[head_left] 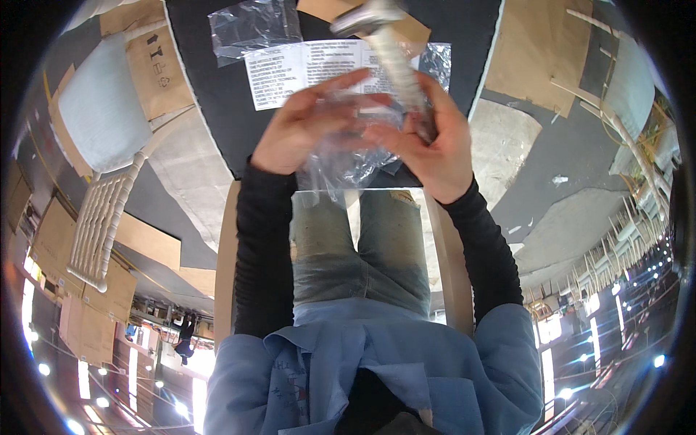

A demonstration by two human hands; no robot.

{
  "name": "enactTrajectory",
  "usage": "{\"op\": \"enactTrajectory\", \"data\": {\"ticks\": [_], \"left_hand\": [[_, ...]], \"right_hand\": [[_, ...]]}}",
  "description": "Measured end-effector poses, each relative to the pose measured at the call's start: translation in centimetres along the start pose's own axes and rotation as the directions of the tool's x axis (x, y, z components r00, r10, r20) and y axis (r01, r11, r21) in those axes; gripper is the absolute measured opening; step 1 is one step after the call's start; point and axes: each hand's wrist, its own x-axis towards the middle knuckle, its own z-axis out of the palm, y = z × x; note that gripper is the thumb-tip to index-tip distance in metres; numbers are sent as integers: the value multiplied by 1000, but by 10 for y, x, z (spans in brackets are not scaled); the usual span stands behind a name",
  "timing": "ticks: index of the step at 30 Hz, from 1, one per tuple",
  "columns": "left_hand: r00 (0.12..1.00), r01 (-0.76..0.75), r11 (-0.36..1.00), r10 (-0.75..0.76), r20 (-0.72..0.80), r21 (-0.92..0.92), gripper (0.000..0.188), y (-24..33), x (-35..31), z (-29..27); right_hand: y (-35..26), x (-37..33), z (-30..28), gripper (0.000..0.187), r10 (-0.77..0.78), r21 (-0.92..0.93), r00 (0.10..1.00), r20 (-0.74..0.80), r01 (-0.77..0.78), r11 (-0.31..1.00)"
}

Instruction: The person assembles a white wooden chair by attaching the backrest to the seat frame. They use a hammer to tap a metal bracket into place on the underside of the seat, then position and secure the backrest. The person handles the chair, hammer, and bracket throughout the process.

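Black matting [217,80] covers the surface at the top centre of the frame, flat and matte, with pale edging along its sides. Both my hands meet just above the centre of the frame, over my knees.

My left hand [304,127] is curled, fingers bent round the left side of a clear plastic bag [341,156]; the thumb reaches rightward over its top. The bag is thin, crinkled, glossy film, bunched between the two palms and hanging a little below them. What it contains I cannot tell.

My right hand [428,148] is also closed, gripping the bag's right side and a pale, ribbed, rod-like piece [395,54] that sticks up and leftward from the fist toward the top edge. That piece is blurred; its material is unclear.

Just beyond the fingers lies a white printed sheet [290,72], flat and rectangular, partly hidden by my hands. Above and left of it sits a second clear bag [250,25], crumpled. A brown cardboard piece [330,9] lies at the top edge.

At upper left, a white chair with a pale cushion [101,109] and turned spindles stands on grey floor beside cardboard sheets [156,69].
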Motion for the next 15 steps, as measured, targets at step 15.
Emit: {"op": "enactTrajectory", "data": {"ticks": [15], "left_hand": [[192, 479, 369, 841, -505, 797, 79, 34, 37, -132]], "right_hand": [[104, -30, -12, 45, -215, -517, 957, -193, 88, 852]]}}
